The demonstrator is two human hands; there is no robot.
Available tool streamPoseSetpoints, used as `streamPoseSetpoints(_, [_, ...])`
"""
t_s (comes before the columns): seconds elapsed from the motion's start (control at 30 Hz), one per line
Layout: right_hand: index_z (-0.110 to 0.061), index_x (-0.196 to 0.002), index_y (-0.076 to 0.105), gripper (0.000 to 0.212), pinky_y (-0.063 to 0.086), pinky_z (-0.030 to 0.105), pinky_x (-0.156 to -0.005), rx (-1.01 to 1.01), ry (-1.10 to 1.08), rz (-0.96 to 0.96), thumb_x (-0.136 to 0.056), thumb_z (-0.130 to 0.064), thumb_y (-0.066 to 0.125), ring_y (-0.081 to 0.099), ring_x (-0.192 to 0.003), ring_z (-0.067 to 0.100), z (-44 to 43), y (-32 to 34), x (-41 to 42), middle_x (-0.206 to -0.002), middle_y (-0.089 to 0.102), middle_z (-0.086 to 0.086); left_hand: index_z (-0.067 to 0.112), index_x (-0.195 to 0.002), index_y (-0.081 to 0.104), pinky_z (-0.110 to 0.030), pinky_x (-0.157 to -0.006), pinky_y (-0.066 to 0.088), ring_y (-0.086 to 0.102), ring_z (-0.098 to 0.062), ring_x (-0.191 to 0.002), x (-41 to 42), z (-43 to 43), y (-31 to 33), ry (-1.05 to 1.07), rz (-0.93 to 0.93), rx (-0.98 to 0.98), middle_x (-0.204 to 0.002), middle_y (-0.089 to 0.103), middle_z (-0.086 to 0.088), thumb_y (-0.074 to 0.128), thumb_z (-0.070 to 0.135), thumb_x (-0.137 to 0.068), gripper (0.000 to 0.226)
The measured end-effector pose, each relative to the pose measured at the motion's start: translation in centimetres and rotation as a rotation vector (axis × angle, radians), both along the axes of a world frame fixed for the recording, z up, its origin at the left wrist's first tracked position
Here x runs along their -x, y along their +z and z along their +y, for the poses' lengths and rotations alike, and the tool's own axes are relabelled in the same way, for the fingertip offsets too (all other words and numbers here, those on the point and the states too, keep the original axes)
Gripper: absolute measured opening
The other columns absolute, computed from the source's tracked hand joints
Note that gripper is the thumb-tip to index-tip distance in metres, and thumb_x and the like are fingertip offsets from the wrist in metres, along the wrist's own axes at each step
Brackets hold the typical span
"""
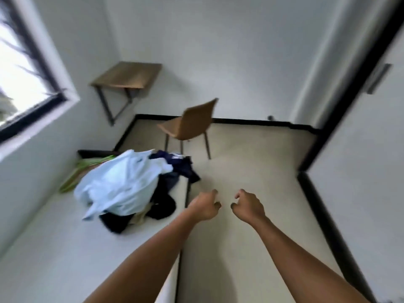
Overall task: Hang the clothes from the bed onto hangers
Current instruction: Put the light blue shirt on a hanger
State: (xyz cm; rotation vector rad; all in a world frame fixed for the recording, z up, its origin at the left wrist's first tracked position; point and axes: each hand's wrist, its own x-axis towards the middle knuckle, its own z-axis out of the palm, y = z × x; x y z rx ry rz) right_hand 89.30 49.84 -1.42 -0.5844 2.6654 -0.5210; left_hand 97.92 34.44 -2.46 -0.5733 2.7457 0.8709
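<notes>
A heap of clothes lies on the white bed (pixel 54 248) at the left: a pale blue garment (pixel 118 184) on top, dark navy and black pieces (pixel 181 167) under and beside it. Green hangers (pixel 87 169) lie behind the heap, next to the wall. My left hand (pixel 203 206) hovers over the bed's edge, right of the heap, fingers loosely curled and holding nothing. My right hand (pixel 249 206) hangs beside it over the floor, also loosely curled and holding nothing. Both arms reach forward from the bottom of the view.
A brown chair (pixel 190 125) stands on the pale floor beyond the bed. A small wooden table (pixel 129 75) sits in the far corner. A window (pixel 19 68) is on the left wall, and a white door with a handle (pixel 379 78) is at the right.
</notes>
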Motion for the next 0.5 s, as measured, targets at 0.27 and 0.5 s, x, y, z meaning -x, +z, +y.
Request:
streamPoseSetpoints(0.27, [-0.020, -0.102, 0.063, 0.019, 0.056, 0.036, -0.082, -0.058, 0.468, -0.033, -0.086, -0.030, 0.064, 0.068, -0.102, 0.032, -22.2, -3.3, -1.2, -0.105, 0.069, 0.005, 0.013, -0.139, 0.051, -0.037, -0.097, 0.048, 0.058, -0.034, -0.123, -8.6, -16.5, -2.6, 0.482, 0.011, -0.089, -0.134, 0.063, -0.015, 0.056, 0.034, -0.102, 0.044])
streamPoseSetpoints(0.5, [-0.013, -0.104, 0.070, 0.023, 0.058, 0.036, -0.083, -0.116, 0.828, -0.162, -0.090, -0.029, 0.065, 0.069, -0.097, 0.025, -37.9, -10.7, 1.4, -0.102, 0.072, 0.005, 0.015, -0.146, 0.046, -0.035, -0.101, 0.045, 0.055, -0.035, -0.130, -10.1, -28.0, -7.4, 0.765, -0.139, -0.087, -0.142, 0.058, -0.017, 0.056, 0.040, -0.103, 0.052])
